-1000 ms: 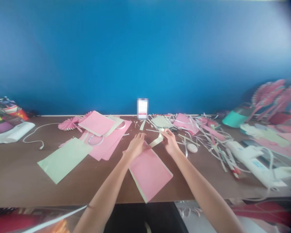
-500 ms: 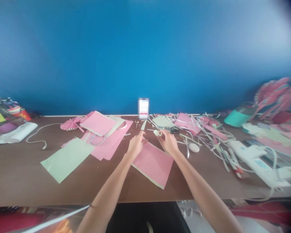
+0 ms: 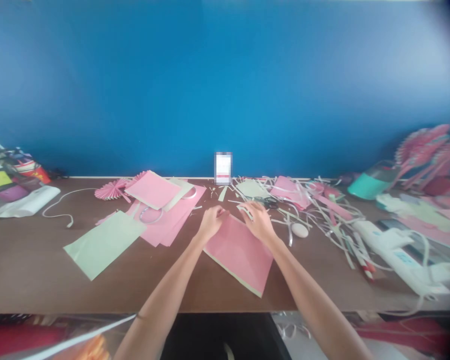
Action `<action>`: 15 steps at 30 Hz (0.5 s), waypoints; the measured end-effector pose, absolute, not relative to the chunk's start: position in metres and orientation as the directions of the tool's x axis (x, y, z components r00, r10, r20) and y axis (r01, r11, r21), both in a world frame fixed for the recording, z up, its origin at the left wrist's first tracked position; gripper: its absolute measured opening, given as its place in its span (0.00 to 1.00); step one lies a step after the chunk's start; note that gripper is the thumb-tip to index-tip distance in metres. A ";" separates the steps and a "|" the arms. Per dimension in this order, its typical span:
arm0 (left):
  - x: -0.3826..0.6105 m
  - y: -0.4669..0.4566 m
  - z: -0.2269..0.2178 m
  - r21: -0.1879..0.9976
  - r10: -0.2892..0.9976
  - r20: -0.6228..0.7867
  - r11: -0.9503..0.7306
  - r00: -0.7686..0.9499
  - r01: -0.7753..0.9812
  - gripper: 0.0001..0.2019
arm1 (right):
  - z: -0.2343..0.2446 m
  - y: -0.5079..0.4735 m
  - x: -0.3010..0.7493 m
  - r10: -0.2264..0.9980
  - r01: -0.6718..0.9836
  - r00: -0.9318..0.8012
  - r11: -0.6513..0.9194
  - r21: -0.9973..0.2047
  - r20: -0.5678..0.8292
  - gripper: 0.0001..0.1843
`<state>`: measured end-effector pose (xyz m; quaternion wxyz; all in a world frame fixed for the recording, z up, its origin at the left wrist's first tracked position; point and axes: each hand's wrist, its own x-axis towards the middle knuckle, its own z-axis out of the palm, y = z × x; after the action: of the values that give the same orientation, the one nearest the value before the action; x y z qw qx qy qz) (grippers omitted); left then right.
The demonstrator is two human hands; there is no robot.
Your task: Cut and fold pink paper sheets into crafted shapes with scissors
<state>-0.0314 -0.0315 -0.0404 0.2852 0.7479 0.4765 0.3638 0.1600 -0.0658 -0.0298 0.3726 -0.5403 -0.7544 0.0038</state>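
A pink sheet of paper (image 3: pixel 240 252) lies slanted on the brown table before me, a narrow pale green strip along its near edge. My left hand (image 3: pixel 211 223) is closed at the sheet's far left corner, thumb and fingers pinching it. Over the sheet's far right edge is my right hand (image 3: pixel 260 222), its fingers bent and drawn together. A small pale piece of paper (image 3: pixel 241 207) shows at those fingertips; most of it is hidden, and whether it joins the pink sheet I cannot tell.
Pink sheets (image 3: pixel 178 220), a pale green sheet (image 3: pixel 105 245) and a pleated pink fan (image 3: pixel 112 190) lie left. Rightward are tangled paper strips (image 3: pixel 322 215), a white oval object (image 3: pixel 299 230) and a white power strip (image 3: pixel 393 255). A blurred-out upright card (image 3: pixel 223 167) stands by the blue wall.
The pink sheet's near right corner has shifted slightly right and toward me. My right hand has turned over the sheet's edge, covering more of the pale piece. My left hand has moved little.
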 end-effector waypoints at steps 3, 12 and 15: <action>-0.030 -0.032 -0.039 0.865 0.931 0.205 -0.317 0.301 0.390 0.18 | -0.030 -0.070 0.150 0.859 0.705 -0.167 0.447 -0.551 0.483 0.12; -0.030 -0.036 -0.035 0.974 0.909 0.076 -0.156 0.409 0.165 0.17 | -0.037 -0.064 0.158 0.869 0.708 -0.185 0.441 -0.552 0.458 0.10; -0.031 -0.037 -0.034 0.972 0.906 0.070 -0.155 0.417 0.175 0.18 | -0.038 -0.064 0.157 0.820 0.718 -0.209 0.498 -0.486 0.533 0.10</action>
<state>-0.0308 -0.0372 -0.0340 0.5097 0.6699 0.4033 0.3588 0.1566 -0.0637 -0.0379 0.3861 -0.4965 -0.7746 0.0661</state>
